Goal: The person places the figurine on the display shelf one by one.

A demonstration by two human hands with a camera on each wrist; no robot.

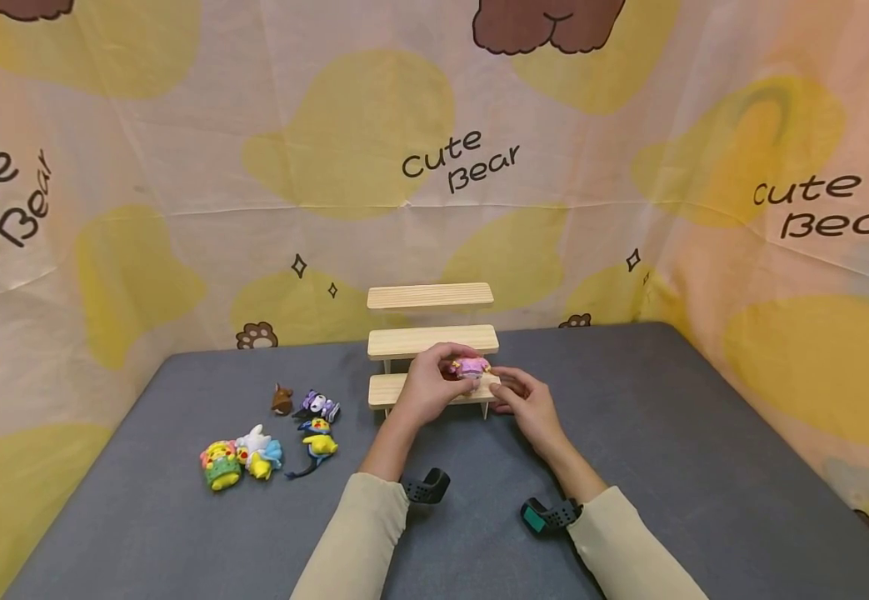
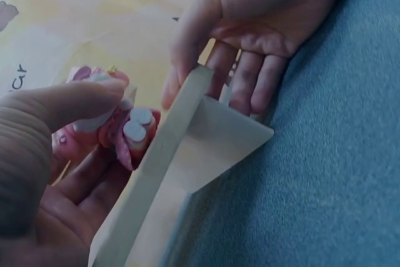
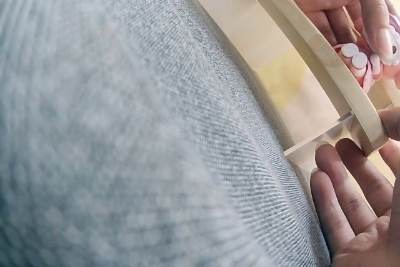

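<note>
A small pink figurine (image 1: 470,367) is pinched between the thumb and fingers of my left hand (image 1: 428,385), close over the lowest board of a three-step wooden display stand (image 1: 434,340). Its white-soled feet (image 2: 139,124) point toward that board in the left wrist view. My right hand (image 1: 533,408) grips the right end of the same board (image 3: 369,128), thumb on the upper side and fingers underneath. Clear side supports (image 2: 228,132) hold the board up from the table. Part of the figurine is hidden behind my left thumb.
Left of the stand, several figurines lie on the dark grey table (image 1: 629,433): a brown one (image 1: 282,399), a purple-and-white one (image 1: 318,406), and yellow ones, including one in green (image 1: 222,465). A printed cloth (image 1: 374,133) hangs behind the table.
</note>
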